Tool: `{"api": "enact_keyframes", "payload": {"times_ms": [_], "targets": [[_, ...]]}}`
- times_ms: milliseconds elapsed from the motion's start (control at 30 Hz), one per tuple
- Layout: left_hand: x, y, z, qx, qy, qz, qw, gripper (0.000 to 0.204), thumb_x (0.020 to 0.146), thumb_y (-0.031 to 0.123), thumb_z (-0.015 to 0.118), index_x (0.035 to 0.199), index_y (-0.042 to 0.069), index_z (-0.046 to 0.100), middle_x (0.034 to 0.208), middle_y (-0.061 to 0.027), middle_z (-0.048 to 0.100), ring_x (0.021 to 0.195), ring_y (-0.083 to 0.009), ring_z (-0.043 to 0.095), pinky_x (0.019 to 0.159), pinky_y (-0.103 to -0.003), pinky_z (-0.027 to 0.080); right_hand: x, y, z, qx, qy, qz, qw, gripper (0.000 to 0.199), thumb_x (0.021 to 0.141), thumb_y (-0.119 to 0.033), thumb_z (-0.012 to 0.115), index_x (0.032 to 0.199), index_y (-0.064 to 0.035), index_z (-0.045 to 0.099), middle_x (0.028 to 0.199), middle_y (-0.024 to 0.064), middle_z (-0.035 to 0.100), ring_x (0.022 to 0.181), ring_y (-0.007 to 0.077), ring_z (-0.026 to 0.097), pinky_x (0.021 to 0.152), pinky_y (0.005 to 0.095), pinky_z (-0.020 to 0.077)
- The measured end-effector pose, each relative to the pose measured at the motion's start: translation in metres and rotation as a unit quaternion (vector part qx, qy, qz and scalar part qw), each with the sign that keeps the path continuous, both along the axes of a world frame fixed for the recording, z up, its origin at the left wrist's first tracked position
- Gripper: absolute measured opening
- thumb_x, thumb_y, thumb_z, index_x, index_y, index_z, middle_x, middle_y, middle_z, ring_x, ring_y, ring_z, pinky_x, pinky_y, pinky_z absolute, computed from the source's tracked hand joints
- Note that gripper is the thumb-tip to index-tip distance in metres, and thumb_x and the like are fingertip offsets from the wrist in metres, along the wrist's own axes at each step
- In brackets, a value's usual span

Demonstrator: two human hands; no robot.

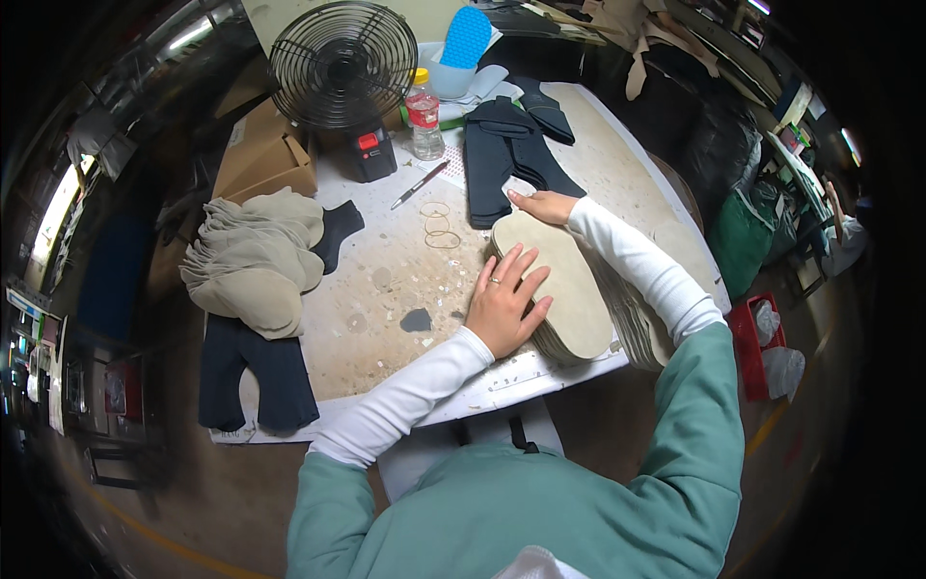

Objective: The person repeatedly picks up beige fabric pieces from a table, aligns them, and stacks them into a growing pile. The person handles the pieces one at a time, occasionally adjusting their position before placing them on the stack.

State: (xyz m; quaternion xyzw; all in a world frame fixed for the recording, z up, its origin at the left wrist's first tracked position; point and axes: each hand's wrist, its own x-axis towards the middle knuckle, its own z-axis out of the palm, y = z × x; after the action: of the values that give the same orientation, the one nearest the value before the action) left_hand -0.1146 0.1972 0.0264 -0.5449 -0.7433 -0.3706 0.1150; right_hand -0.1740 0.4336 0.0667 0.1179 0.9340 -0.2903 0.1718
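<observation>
The left hand [506, 304] lay flat on the near end of a stack of beige insole pieces [564, 285], fingers spread and pressing down, apparently to keep the stack from sliding. The right hand [545, 206] rested at the far tip, fingers together along the edge, likely squaring it (nothing was pinched). The stack sat on the right side of the stained surface [386, 280]; a looser beige pile [256, 256] lay well apart to the left, beyond three rubber bands [439, 225].
</observation>
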Motion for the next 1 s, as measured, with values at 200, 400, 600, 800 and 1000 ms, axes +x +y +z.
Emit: {"api": "enact_keyframes", "payload": {"times_ms": [200,400,600,800,1000], "targets": [[-0.003,-0.004,-0.003,0.008,0.002,-0.01,1.0,0.039,0.092,0.031,0.057,0.126,0.013,0.056,0.143,-0.0105,0.046,0.138,-0.0321,0.036,0.111,-0.055,0.026,-0.006,0.004,0.001,-0.072,-0.036,0.022,0.996,0.115,0.079,-0.09,0.018,0.132,0.0059,0.053,0.141,0.0295,0.044,0.133,0.0403,0.043,0.111,0.0433,0.0323],[-0.019,-0.005,-0.006,0.123,-0.04,-0.038,0.991,0.03,0.092,0.014,0.05,0.119,0.006,0.059,0.129,-0.0157,0.055,0.124,-0.0331,0.05,0.109,-0.048,0.033,-0.005,0.01,-0.011,-0.179,-0.043,0.036,0.982,0.099,0.085,-0.083,0.027,0.134,-0.0017,0.054,0.141,0.0188,0.049,0.127,0.0267,0.047,0.109,0.0359,0.0339],[-0.039,-0.006,-0.016,0.215,-0.274,0.081,0.934,0.029,0.098,0.019,0.047,0.118,0.001,0.057,0.122,-0.0171,0.058,0.12,-0.0303,0.053,0.104,-0.038,0.04,0.018,0.014,0.013,-0.368,-0.083,0.022,0.926,0.08,0.087,-0.065,0.058,0.137,-0.0029,0.051,0.137,0.0093,0.053,0.125,0.0146,0.048,0.107,0.0277,0.0358],[-0.048,0.001,-0.023,0.266,-0.518,-0.003,0.813,0.04,0.105,0.025,0.036,0.134,0.0,0.043,0.135,-0.0181,0.049,0.127,-0.0257,0.048,0.106,-0.037,0.039,0.041,-0.008,0.048,-0.216,0.024,0.116,0.969,0.078,0.071,-0.046,0.082,0.129,-0.0018,0.053,0.118,0.013,0.063,0.106,0.0204,0.062,0.092,0.0309,0.0488],[-0.032,0.01,-0.016,0.206,-0.734,-0.219,0.609,0.053,0.105,0.037,0.038,0.145,0.003,0.033,0.14,-0.0118,0.046,0.127,-0.0218,0.048,0.107,-0.035,0.04,0.105,-0.04,0.108,-0.151,0.219,0.101,0.958,0.069,0.069,-0.029,0.085,0.125,-0.0065,0.052,0.111,0.0095,0.063,0.103,0.0169,0.06,0.092,0.03,0.0468]]}}
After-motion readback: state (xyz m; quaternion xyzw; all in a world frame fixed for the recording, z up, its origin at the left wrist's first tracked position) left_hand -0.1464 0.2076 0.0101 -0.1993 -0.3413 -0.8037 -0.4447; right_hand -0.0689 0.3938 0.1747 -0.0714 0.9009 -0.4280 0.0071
